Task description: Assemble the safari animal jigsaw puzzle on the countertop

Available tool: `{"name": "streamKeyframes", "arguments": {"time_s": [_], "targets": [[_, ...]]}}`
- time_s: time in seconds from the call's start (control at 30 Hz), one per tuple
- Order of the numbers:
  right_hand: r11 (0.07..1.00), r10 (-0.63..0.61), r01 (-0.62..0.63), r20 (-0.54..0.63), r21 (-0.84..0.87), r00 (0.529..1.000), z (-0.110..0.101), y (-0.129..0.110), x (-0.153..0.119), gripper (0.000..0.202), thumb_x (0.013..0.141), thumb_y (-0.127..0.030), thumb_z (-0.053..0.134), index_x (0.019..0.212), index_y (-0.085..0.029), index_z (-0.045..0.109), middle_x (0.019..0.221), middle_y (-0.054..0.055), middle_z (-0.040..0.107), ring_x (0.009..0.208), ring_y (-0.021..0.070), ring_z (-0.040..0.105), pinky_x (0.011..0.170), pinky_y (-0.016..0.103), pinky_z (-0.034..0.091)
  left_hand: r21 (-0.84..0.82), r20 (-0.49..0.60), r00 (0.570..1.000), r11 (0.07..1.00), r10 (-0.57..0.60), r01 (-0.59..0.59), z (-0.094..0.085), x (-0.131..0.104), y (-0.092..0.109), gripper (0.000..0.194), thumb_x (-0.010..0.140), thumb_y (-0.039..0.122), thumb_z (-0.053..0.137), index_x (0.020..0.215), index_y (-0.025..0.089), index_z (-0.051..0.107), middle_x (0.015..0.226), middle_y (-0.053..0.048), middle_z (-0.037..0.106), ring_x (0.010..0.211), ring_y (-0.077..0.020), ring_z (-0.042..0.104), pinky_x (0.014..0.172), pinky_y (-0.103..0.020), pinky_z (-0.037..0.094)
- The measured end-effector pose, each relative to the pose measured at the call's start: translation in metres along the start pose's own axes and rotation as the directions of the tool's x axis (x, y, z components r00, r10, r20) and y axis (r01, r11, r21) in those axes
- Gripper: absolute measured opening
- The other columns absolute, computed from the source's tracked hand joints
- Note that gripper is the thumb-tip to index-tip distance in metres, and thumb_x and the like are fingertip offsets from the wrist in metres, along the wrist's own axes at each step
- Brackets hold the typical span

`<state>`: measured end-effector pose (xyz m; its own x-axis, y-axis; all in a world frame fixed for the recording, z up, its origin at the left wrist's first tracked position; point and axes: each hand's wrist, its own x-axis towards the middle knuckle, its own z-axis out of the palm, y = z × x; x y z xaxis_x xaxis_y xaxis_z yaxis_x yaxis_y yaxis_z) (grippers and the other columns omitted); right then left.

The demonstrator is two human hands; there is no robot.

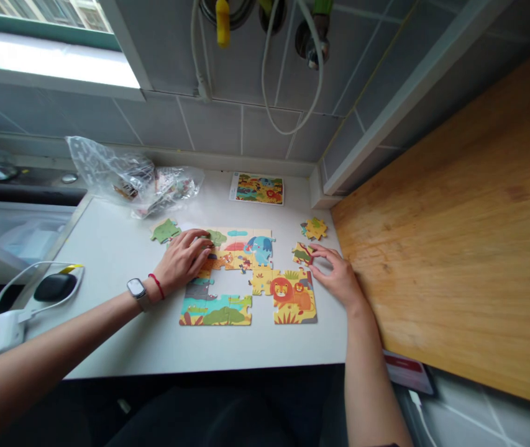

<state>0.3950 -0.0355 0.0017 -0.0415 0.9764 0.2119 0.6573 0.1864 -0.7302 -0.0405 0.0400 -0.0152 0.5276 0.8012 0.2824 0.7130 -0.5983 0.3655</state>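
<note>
A partly joined jigsaw puzzle (227, 310) lies flat on the white counter, showing an elephant, lions and green bushes, with gaps in its middle and lower edge. My left hand (185, 257) rests with fingers spread over its upper left part, covering some of it. My right hand (332, 270) pinches a loose puzzle piece (301, 253) by its right edge, between thumb and fingers, right of the puzzle. Above that piece lie yellow loose pieces (315, 228). Green loose pieces (165, 231) sit just beyond my left hand.
A small picture card (259, 189) showing the scene lies at the back of the counter (120, 347). Clear plastic bags (138, 180) stand back left. A black round device (54, 287) and white cable are at the left. A wooden board (470, 236) leans along the right.
</note>
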Motion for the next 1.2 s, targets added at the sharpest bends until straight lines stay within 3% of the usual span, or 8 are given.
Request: {"name": "streamKeyframes", "arguments": {"time_s": [0.2, 0.43, 0.73, 1.2], "targets": [[0.996, 0.023, -0.027, 0.046, 0.086, 0.999, -0.003, -0.007, -0.006, 0.019, 0.089, -0.025, 0.074, 0.108, -0.028, 0.073, 0.136, 0.009, 0.074, 0.126, 0.0285, 0.07, 0.113, 0.05, 0.055, 0.038, 0.028, 1.0, 0.999, -0.008, 0.007, 0.0, -0.001, -0.002, 0.03, 0.109, 0.036, 0.041, 0.117, 0.021, 0.066, 0.138, -0.014, 0.062, 0.119, -0.0305, 0.06, 0.104, -0.05, 0.048], [0.999, -0.054, 0.052, 0.133, 0.015, 0.99, -0.003, -0.013, -0.004, 0.029, 0.095, -0.013, 0.064, 0.117, -0.025, 0.077, 0.139, 0.008, 0.074, 0.133, 0.0261, 0.064, 0.115, 0.052, 0.054, 0.04, 0.063, 0.998, 0.999, -0.025, 0.022, -0.004, 0.002, 0.001, 0.03, 0.108, 0.036, 0.042, 0.119, 0.021, 0.065, 0.142, -0.015, 0.06, 0.123, -0.0324, 0.06, 0.109, -0.054, 0.045], [0.99, -0.073, 0.07, -0.02, -0.126, 0.997, 0.012, -0.022, -0.003, 0.028, 0.102, -0.013, 0.062, 0.123, -0.024, 0.076, 0.131, 0.01, 0.074, 0.127, 0.0273, 0.064, 0.109, 0.055, 0.057, 0.048, 0.07, 0.997, 0.999, -0.019, 0.015, -0.004, 0.002, -0.001, 0.026, 0.105, 0.032, 0.047, 0.121, 0.021, 0.064, 0.144, -0.016, 0.06, 0.126, -0.0354, 0.059, 0.108, -0.057, 0.047], [0.985, -0.021, 0.034, 0.078, -0.171, 0.997, 0.012, -0.022, -0.004, 0.042, 0.1, -0.007, 0.063, 0.135, -0.03, 0.072, 0.134, 0.006, 0.071, 0.127, 0.0263, 0.061, 0.109, 0.054, 0.057, 0.065, 0.116, 0.993, 0.998, -0.007, -0.001, -0.005, 0.003, -0.006, 0.023, 0.103, 0.026, 0.05, 0.123, 0.021, 0.062, 0.145, -0.015, 0.061, 0.129, -0.0372, 0.057, 0.109, -0.061, 0.046]]}}
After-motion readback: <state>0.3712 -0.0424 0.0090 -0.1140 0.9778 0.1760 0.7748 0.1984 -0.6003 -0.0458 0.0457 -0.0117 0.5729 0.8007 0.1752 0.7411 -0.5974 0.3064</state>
